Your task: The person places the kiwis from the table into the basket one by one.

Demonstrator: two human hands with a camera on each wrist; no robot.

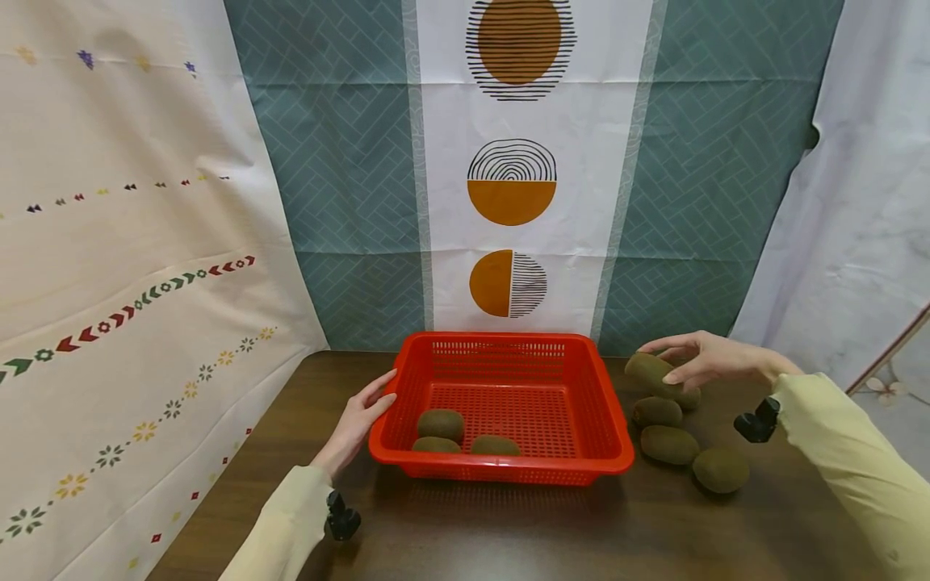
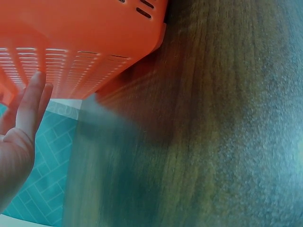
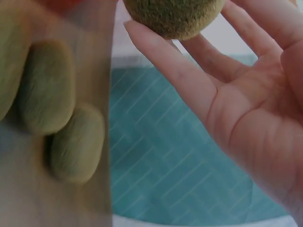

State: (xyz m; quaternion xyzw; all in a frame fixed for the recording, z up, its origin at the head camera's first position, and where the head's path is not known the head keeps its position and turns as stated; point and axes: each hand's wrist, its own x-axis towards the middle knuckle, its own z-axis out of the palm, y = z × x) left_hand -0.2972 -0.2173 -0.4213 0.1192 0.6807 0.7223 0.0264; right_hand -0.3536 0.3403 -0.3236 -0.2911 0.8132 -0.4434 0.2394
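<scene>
My right hand (image 1: 715, 359) pinches a brown fuzzy kiwi (image 1: 648, 370) between thumb and fingers, raised over the right side of the table. The same held kiwi (image 3: 174, 16) shows at the top of the right wrist view. Below and around it lie several other kiwis, among them an oblong kiwi (image 1: 669, 445) and a rounder kiwi (image 1: 721, 470). My left hand (image 1: 359, 415) has its fingers extended at the left side of a red plastic basket (image 1: 501, 463); in the left wrist view the fingertips (image 2: 36, 80) appear against its slotted wall. Three kiwis (image 1: 440, 424) sit in the basket's near-left part.
The dark wooden table (image 1: 465, 537) carries the basket at its centre. Behind it hangs a teal and white patterned cloth (image 1: 356, 202). An embroidered cream cloth (image 1: 131, 242) borders the left, and a pale marbled cloth (image 1: 857, 242) borders the right.
</scene>
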